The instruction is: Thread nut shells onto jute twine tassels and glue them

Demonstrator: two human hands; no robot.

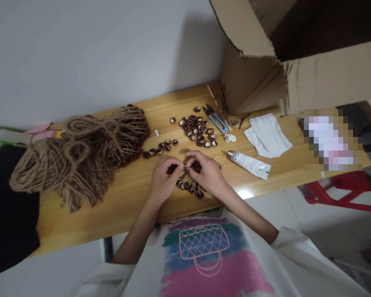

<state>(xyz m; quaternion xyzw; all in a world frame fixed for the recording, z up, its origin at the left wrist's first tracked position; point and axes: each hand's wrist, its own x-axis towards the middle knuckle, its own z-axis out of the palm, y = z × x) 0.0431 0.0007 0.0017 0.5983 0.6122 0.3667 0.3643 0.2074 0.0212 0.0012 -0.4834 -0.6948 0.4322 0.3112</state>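
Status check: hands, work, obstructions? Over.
Left hand and right hand: fingertips close together, pinching a thin pale strand. Corded brown bundle beneath, partly hidden. White tube off to the right, apart from hands.

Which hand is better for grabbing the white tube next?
Probably the right hand: the tube lies out on that side, while the left hand would have to reach across.
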